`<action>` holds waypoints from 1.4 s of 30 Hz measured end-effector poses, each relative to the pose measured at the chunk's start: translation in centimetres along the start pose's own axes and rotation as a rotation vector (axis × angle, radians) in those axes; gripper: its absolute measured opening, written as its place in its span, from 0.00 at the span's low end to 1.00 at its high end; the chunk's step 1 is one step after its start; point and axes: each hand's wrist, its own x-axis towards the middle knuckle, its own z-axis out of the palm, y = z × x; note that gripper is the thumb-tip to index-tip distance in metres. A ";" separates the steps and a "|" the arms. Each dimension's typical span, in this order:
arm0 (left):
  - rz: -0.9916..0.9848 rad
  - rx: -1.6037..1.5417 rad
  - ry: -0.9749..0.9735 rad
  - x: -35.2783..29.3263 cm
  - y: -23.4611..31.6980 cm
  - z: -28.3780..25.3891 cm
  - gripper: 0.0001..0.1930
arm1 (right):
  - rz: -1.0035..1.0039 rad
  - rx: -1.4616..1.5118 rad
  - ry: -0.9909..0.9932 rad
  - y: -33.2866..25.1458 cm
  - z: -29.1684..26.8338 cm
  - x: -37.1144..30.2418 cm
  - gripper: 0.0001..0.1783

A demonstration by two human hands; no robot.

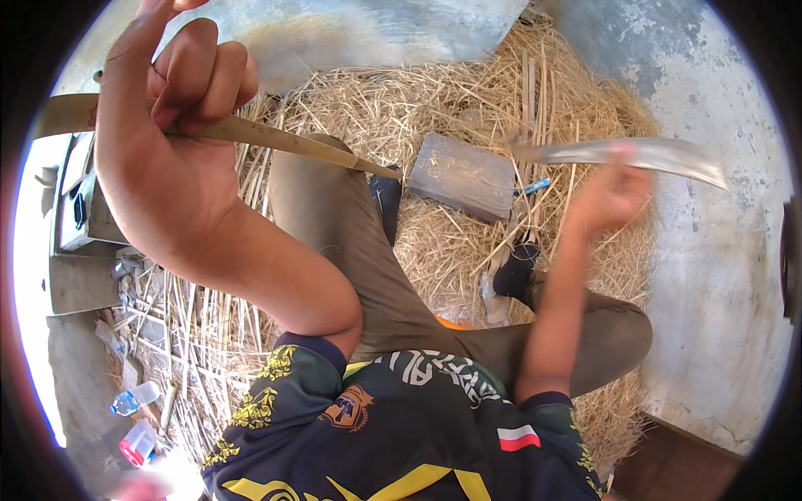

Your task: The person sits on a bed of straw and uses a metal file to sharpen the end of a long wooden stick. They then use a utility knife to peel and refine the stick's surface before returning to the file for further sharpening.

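My left hand (188, 125) is raised at the upper left, fingers curled around a long flat bamboo strip (284, 140). The strip runs from the left edge across my palm and tapers to a point above my foot. On the right, my right hand (614, 196) is closed on a long, curved, shiny blade like a machete (677, 157), held crosswise. Motion blurs this hand and the blade, and I cannot make out a handle. Between the hands, a grey rectangular block (464, 177) lies on the shavings, apart from both strip and blade.
Thin bamboo shavings (434, 259) cover the floor around my folded legs. A small blue object (536, 186) and loose strips (535, 92) lie beside the block. Walls rise ahead and at right (710, 275). A plastic bottle (134, 399) and a red-and-clear container (138, 442) are at the lower left.
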 end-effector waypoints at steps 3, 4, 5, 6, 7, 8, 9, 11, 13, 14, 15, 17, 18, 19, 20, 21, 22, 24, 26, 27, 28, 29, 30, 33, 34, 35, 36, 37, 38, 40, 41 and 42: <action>-0.102 -0.148 -0.086 0.2 0.2 -0.8 0.12 | 0.433 -0.094 -0.586 8.4 2.7 -10.5 0.11; -0.085 -0.158 -0.078 0.1 0.0 -0.3 0.12 | 0.447 -0.104 -0.502 8.2 3.8 -9.5 0.12; -0.082 -0.153 -0.067 -0.1 -0.1 0.1 0.11 | 0.479 -0.119 -0.565 7.3 4.3 -7.7 0.12; -0.070 -0.109 -0.056 -0.4 -0.1 0.1 0.12 | 0.523 -0.139 -0.634 5.1 4.2 -4.5 0.13; -0.064 -0.100 -0.058 -0.2 0.0 0.1 0.12 | 0.570 -0.162 -0.691 2.5 4.0 -1.1 0.13; -0.067 -0.096 -0.062 0.0 0.0 0.0 0.12 | 0.522 -0.141 -0.645 -0.8 3.7 2.1 0.13; -0.066 -0.093 -0.063 0.0 0.0 0.0 0.11 | 0.397 -0.100 -0.601 -2.8 3.3 5.1 0.14; -0.088 -0.108 -0.052 0.0 -0.5 0.0 0.11 | 0.263 0.111 -0.394 -5.0 2.2 10.7 0.16; -0.100 -0.106 -0.046 0.1 -0.7 0.5 0.11 | 0.178 0.311 -0.232 -8.3 1.0 15.1 0.17; -0.091 -0.087 -0.033 0.0 -0.5 0.8 0.11 | 0.171 0.420 -0.173 -8.5 1.0 16.9 0.12; -0.080 -0.064 -0.017 -0.1 -0.4 0.9 0.11 | 0.161 0.394 -0.145 -9.0 0.9 17.0 0.12; -0.054 -0.048 -0.020 -0.2 -0.6 0.6 0.11 | 0.140 0.339 -0.087 -10.0 0.3 16.3 0.12; -0.036 -0.043 -0.015 -0.1 -0.5 0.4 0.11 | 0.168 0.319 -0.098 -10.0 0.3 14.8 0.14; -0.043 -0.049 -0.018 -0.1 -0.2 0.3 0.12 | 0.200 0.222 -0.152 -9.5 0.3 12.6 0.16; -0.036 -0.038 -0.012 -0.3 0.0 0.0 0.12 | 0.237 0.145 -0.213 -7.9 0.9 9.4 0.18; -0.048 -0.060 -0.024 -0.1 0.1 0.2 0.13 | 0.129 0.038 -0.226 -4.0 1.3 6.0 0.18; -0.059 -0.049 0.003 0.0 0.0 0.5 0.13 | 0.045 -0.041 -0.143 -0.7 2.7 0.6 0.19; -0.105 -0.051 0.037 -0.1 -0.5 1.9 0.14 | 0.323 -0.148 -0.666 7.2 2.7 -11.1 0.15; -0.119 -0.063 -0.048 0.1 -0.3 0.8 0.14 | 0.543 -0.157 -0.653 7.1 3.6 -12.7 0.11; -0.131 -0.078 -0.089 0.1 -0.5 0.4 0.15 | 0.600 -0.074 -0.562 6.5 3.9 -11.7 0.10; -0.120 -0.036 -0.081 -0.1 -0.6 0.6 0.15 | 0.651 -0.070 -0.639 4.3 4.1 -8.6 0.09; -0.119 -0.039 -0.062 -0.3 -0.7 1.0 0.15 | 0.643 -0.081 -0.642 5.1 4.5 -5.8 0.09; -0.107 -0.021 -0.030 -0.5 -0.6 1.0 0.16 | 0.622 -0.044 -0.682 -0.5 4.6 -1.7 0.10; -0.091 -0.012 -0.016 -0.3 -0.8 1.3 0.16 | 0.378 0.075 -0.458 -4.6 3.8 7.2 0.11; -0.083 -0.002 -0.008 -0.2 -0.6 1.2 0.16 | 0.335 0.174 -0.400 -6.1 3.5 9.6 0.11; -0.078 0.007 -0.012 -0.2 -0.8 1.1 0.16 | 0.293 0.268 -0.332 -7.2 2.8 11.2 0.12; -0.087 -0.009 -0.022 0.0 -0.8 1.4 0.16 | 0.207 0.271 -0.302 -8.3 1.4 12.9 0.13; -0.072 0.010 -0.014 -0.1 -0.7 1.3 0.16 | 0.136 0.314 -0.287 -9.1 1.0 13.6 0.15; -0.042 0.019 -0.008 -0.2 -0.7 1.2 0.16 | 0.063 0.357 -0.275 -9.6 0.7 13.7 0.17; -0.048 -0.025 -0.034 -0.1 -0.5 0.5 0.15 | 0.083 0.132 -0.317 -8.7 0.0 11.6 0.18; -0.039 -0.030 -0.041 -0.2 -0.1 0.0 0.15 | 0.099 0.039 -0.342 -7.5 0.4 9.5 0.19; -0.044 -0.061 -0.058 -0.1 0.1 -0.3 0.15 | -0.049 -0.065 -0.298 -5.5 0.6 6.5 0.19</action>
